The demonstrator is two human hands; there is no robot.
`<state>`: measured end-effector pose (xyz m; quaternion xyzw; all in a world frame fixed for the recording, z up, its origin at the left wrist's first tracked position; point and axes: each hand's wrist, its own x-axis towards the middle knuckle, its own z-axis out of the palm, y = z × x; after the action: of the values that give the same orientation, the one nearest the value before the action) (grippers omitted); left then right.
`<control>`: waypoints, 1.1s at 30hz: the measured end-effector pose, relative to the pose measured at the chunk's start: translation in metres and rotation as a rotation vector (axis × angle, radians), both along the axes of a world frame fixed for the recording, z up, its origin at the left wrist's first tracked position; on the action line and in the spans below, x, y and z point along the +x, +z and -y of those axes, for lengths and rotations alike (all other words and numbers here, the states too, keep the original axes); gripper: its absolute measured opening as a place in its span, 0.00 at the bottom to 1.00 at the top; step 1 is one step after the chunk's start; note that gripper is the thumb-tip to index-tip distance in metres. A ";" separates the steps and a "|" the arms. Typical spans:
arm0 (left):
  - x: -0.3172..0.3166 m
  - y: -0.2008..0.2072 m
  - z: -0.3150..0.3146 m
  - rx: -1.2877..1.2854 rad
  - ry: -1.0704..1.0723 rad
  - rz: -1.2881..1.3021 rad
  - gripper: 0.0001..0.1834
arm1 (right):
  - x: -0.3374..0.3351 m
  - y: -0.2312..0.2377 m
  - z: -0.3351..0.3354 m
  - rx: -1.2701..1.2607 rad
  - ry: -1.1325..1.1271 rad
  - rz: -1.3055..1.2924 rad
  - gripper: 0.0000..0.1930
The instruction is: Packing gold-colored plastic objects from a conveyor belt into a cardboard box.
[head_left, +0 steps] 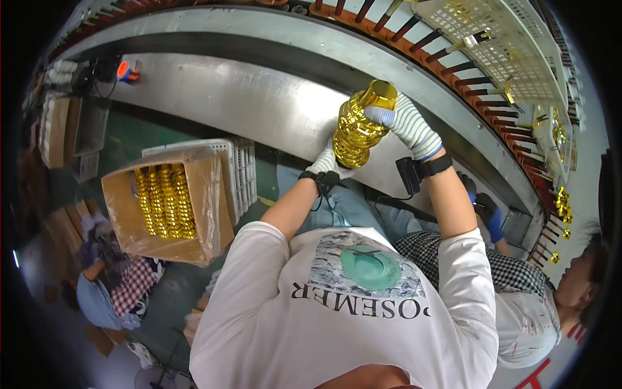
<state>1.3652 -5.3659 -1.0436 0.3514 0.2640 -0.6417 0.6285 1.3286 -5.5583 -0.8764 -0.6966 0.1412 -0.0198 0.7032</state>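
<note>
Between my gloved hands is a tilted stack of shiny gold cup-shaped pieces [358, 128], with a round rim at its upper end. My right hand [409, 126], in a blue-and-white striped glove, wraps round the upper part, thumb across its side. Lower down, my left hand [326, 160] is closed at the bottom end; the stack hides most of its fingers. The stack is held just over the metal table [259, 107]. To my left, an open cardboard box [120, 220] lined with clear plastic holds several rows of similar gold pieces.
A white plastic crate [243, 172] stands behind the box. Past the table runs a curved rail of dark upright pegs [431, 61], with a cream basket [499, 48] beyond. A co-worker [525, 311] is close on my right; another person [123, 285] is at the lower left.
</note>
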 end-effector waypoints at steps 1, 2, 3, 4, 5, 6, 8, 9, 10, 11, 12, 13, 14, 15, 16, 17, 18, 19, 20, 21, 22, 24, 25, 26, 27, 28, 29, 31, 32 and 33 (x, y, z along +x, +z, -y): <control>-0.010 0.069 0.021 0.065 -0.016 0.084 0.43 | -0.012 -0.006 0.013 -0.016 0.000 -0.031 0.28; -0.014 0.055 0.018 -0.044 0.041 0.159 0.42 | -0.010 0.003 0.007 -0.044 0.029 -0.041 0.28; -0.016 0.032 0.014 -0.150 0.097 0.236 0.41 | -0.009 0.008 0.002 -0.045 0.054 -0.047 0.28; -0.021 0.017 0.008 -0.149 0.104 0.226 0.41 | -0.014 0.009 0.001 -0.054 0.034 -0.073 0.28; -0.025 0.004 -0.001 0.017 0.127 0.117 0.40 | -0.022 0.008 -0.002 -0.061 0.016 -0.098 0.28; -0.028 -0.017 -0.011 0.179 0.158 0.011 0.39 | -0.032 0.000 -0.005 -0.069 -0.008 -0.063 0.28; -0.045 -0.083 -0.050 -0.181 0.331 -0.154 0.41 | -0.046 -0.002 -0.026 -0.051 0.023 -0.046 0.28; -0.057 -0.073 -0.058 -0.239 0.355 -0.249 0.43 | -0.065 -0.006 -0.028 -0.041 -0.013 -0.067 0.27; -0.058 -0.075 -0.068 -0.252 0.352 -0.261 0.45 | -0.075 -0.004 -0.038 0.059 -0.043 -0.078 0.27; -0.060 -0.078 -0.070 -0.249 0.373 -0.261 0.45 | -0.081 -0.001 -0.048 0.159 -0.070 -0.090 0.27; -0.060 -0.078 -0.069 -0.260 0.359 -0.248 0.45 | -0.082 0.002 -0.055 0.220 -0.070 -0.147 0.26; -0.062 -0.064 -0.064 -0.272 0.327 -0.247 0.44 | -0.085 0.008 -0.055 0.218 -0.071 -0.160 0.26; -0.060 -0.050 -0.063 -0.219 0.277 -0.294 0.41 | -0.086 0.016 -0.055 0.178 -0.068 -0.140 0.25; -0.059 -0.048 -0.068 -0.223 0.307 -0.279 0.41 | -0.078 0.021 -0.055 0.142 -0.035 -0.099 0.24; -0.067 -0.049 -0.076 -0.257 0.365 -0.286 0.37 | -0.077 0.011 -0.054 0.144 -0.059 -0.108 0.26; -0.069 -0.051 -0.083 -0.293 0.427 -0.288 0.34 | -0.081 0.010 -0.046 0.207 -0.098 -0.110 0.29; -0.052 -0.056 -0.091 -0.391 0.435 -0.239 0.30 | -0.064 0.018 -0.036 0.163 -0.051 -0.079 0.33; -0.047 -0.064 -0.107 -0.480 0.448 -0.195 0.25 | -0.064 0.020 -0.038 0.268 -0.039 -0.083 0.34; -0.049 -0.063 -0.121 -0.433 0.455 -0.024 0.24 | -0.066 0.022 -0.039 0.295 -0.069 -0.116 0.35; -0.050 -0.057 -0.135 -0.378 0.456 0.149 0.23 | -0.066 0.021 -0.043 0.299 -0.036 -0.077 0.36; -0.046 -0.046 -0.150 -0.263 0.452 0.147 0.24 | -0.068 0.018 -0.053 0.329 -0.108 -0.070 0.36; -0.024 -0.009 -0.181 -0.161 0.475 0.310 0.22 | -0.059 0.026 -0.069 0.369 -0.106 -0.022 0.38; -0.012 0.008 -0.203 -0.167 0.536 0.383 0.21 | -0.045 0.037 -0.087 0.388 -0.092 0.001 0.39; 0.001 0.024 -0.231 -0.132 0.593 0.430 0.21 | -0.026 0.046 -0.110 0.378 -0.079 -0.013 0.44; 0.015 0.060 -0.262 -0.094 0.648 0.473 0.20 | -0.007 0.060 -0.139 0.382 -0.042 -0.012 0.44; 0.031 0.108 -0.291 0.054 0.710 0.622 0.22 | 0.016 0.075 -0.173 0.370 0.011 0.024 0.46; 0.043 0.109 -0.331 0.126 0.746 0.744 0.26 | 0.042 0.089 -0.211 0.361 0.074 0.065 0.48; 0.075 0.105 -0.410 0.047 0.887 0.737 0.26 | 0.088 0.106 -0.288 0.366 0.211 0.104 0.46; 0.091 0.117 -0.448 0.012 0.962 0.581 0.31 | 0.112 0.103 -0.324 0.350 0.286 0.129 0.46; 0.112 0.084 -0.507 0.211 0.972 0.759 0.36 | 0.141 0.104 -0.369 0.342 0.386 0.168 0.45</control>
<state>1.4770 -4.8589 -0.9592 0.4550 0.2140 -0.0835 0.8604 1.4693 -5.1890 -0.7725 -0.5776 -0.0516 0.0811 0.8107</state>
